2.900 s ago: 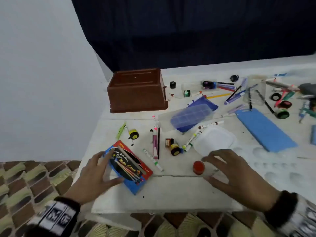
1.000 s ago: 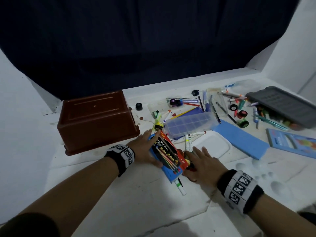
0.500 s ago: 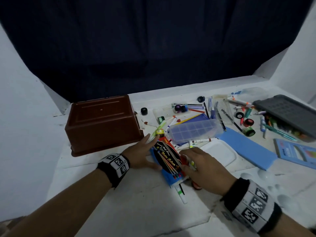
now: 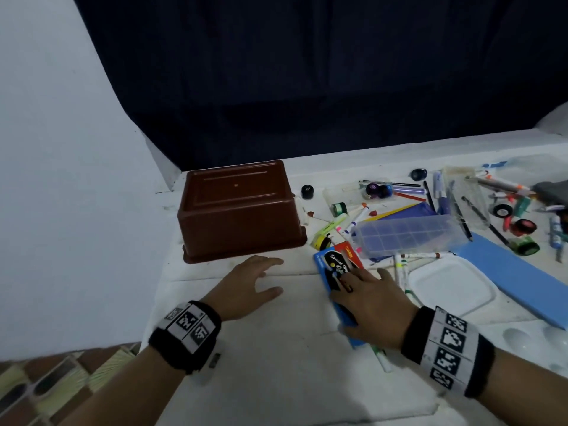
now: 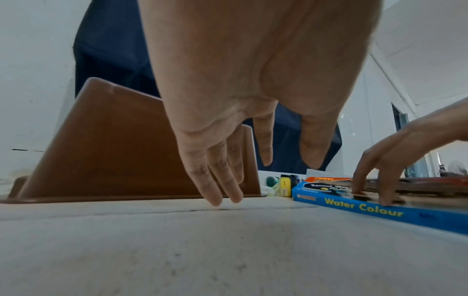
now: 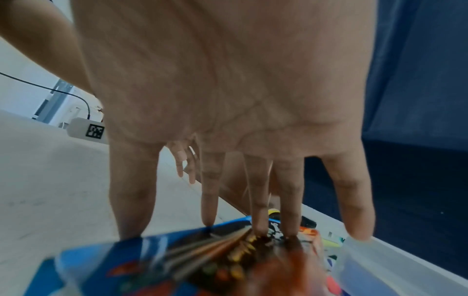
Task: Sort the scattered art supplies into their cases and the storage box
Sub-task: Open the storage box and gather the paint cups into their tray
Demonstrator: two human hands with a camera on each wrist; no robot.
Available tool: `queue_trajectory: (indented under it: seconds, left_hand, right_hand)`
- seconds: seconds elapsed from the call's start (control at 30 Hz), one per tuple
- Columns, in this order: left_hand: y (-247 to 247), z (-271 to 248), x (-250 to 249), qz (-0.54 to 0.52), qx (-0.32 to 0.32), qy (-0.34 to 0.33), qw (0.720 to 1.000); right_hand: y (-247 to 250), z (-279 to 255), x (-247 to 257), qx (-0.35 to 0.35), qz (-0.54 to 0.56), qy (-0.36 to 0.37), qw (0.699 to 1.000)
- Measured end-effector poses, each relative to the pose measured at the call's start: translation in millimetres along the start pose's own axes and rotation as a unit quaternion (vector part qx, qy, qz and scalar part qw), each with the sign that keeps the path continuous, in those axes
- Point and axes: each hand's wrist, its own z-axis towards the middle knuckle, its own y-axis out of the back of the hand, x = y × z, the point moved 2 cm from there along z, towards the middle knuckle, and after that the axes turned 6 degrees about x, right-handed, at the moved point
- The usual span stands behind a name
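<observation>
Right hand (image 4: 373, 307) is laid flat w/ straight fingers (image 6: 258, 210) pressed on the blue water colour box (image 4: 333, 273), which lies on the white table (image 4: 276, 379). Left hand (image 4: 246, 285) is held relaxed & spread, nothing gripped, just in front of the overturned brown storage box (image 4: 238, 210). Markers (image 4: 402, 265) are scattered beside the water colour box.

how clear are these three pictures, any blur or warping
Head view: dim, soft at the edges, table edge bowed. Left wrist view: sharp on the watercolour box, brown box leaning from the wide lens. Right wrist view: watercolour box smeared under the right hand.
</observation>
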Motion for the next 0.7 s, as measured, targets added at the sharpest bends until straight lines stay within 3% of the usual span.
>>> queue_trajectory:
  seconds: [0.2, 0.37, 0.5, 0.57, 0.63, 0.7]
  left_hand:
    - [16, -12, 14, -0.04, -0.075, -0.006, 0.996]
    - [43, -24, 22, -0.068, -0.244, -0.03, 0.967]
    - [80, -32, 39, -0.077, -0.423, -0.005, 0.903]
    - [101, -33, 51, -0.076, -0.478, 0.025, 0.875]
    - [118, -28, 67, -0.107, -0.482, 0.081, 0.866]
    - [131, -19, 82, -0.198, -0.438, 0.156, 0.863]
  right_hand:
    - [19, 14, -8, -0.008, 0.01, -0.06, 0.998]
    - [49, 38, -12, -0.1, 0.142, -0.064, 0.983]
    - [80, 74, -12, -0.212, 0.354, -0.055, 0.909]
    - [95, 96, -13, -0.246, 0.421, -0.059, 0.871]
    - [109, 117, -15, -0.255, 0.478, -0.074, 0.837]
    - [117, 139, -16, -0.227, 0.491, -0.105, 0.835]
